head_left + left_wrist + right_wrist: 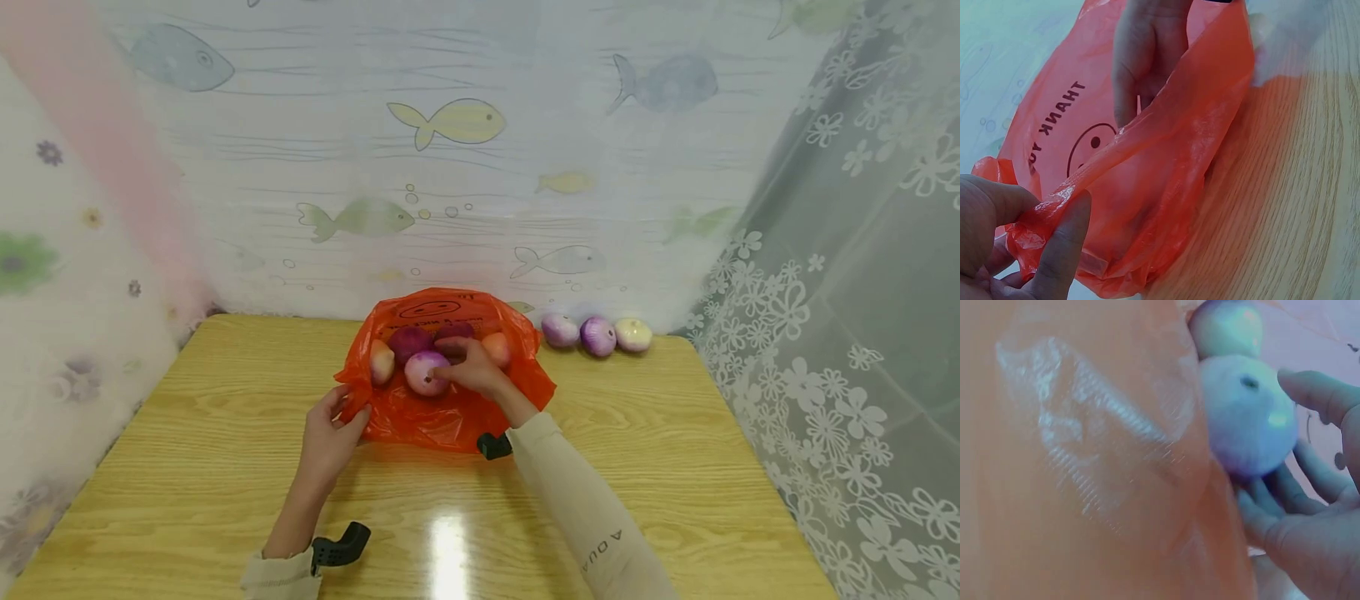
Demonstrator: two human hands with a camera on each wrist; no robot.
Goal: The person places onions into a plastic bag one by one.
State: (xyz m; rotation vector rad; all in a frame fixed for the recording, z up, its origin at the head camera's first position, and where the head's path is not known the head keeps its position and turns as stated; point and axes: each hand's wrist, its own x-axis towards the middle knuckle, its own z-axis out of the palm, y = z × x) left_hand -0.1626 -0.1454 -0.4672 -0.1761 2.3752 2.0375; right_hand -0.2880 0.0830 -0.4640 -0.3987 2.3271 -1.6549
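Note:
A red plastic bag (427, 423) lies on the table with its mouth toward me and several onions inside. At its left edge, my left hand (327, 439) pinches the gathered plastic between thumb and fingers. My right hand (476, 368) reaches into the mouth and holds a purple-and-white onion (422, 373). In the right wrist view the fingers curve under that onion (1244, 419), with the thumb at its upper side. Another onion (1225, 328) sits right behind it. Inside the bag, a darker onion (409, 343) lies behind the held one; the others are partly covered by plastic or my hand.
Three more onions stand in a row at the table's back right: a purple-white one (559, 330), a purple one (597, 336) and a pale one (633, 334). The wooden table (622, 442) meets a fish-patterned curtain (450, 183) at the back. Flowered curtain (832, 367) hangs along the right.

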